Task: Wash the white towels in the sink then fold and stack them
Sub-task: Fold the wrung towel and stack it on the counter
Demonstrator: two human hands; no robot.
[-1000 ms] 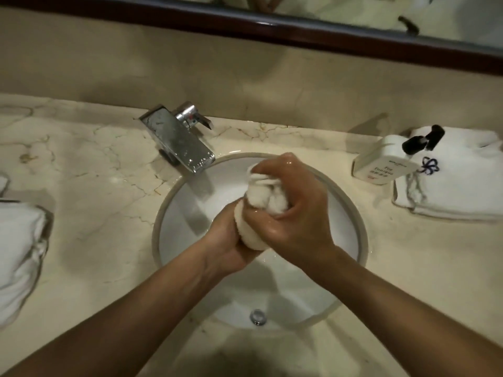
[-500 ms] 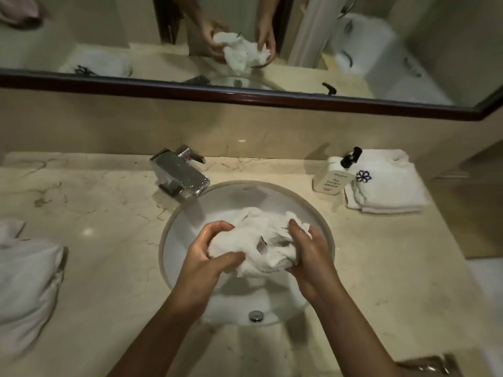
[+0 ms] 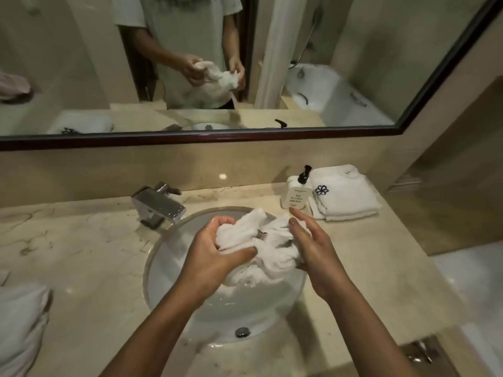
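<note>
Head view. Both hands hold one wet white towel (image 3: 255, 248) above the sink (image 3: 163, 270), at the centre of the frame. The left hand (image 3: 209, 257) grips the towel's 9 o'clock side, its fingers (image 3: 223, 223) curled over the top and the thumb pressed underneath. The right hand (image 3: 313, 248) supports the 3 o'clock side with fingers nearly straight, slightly spread, lying against the cloth rather than wrapped round it. A second ago the same towel was a tight wad, the right hand fisted over the left in a wringing squeeze; half a second ago the hands had parted, and now the cloth is looser again and hangs in folds between them, clear of the basin. The likely reading is that wringing is over and the towel is being opened out, either for another rinse or for folding. The tap (image 3: 159, 205) at 11 o'clock shows no running water. A soap bottle (image 3: 296, 193) and a folded stack (image 3: 345, 194) stand on the tabletop (image 3: 81, 240) at 2 o'clock; more white cloth (image 3: 19, 325) lies at 8 o'clock. The mirror (image 3: 81, 77) at 12 o'clock repeats the grip.
</note>
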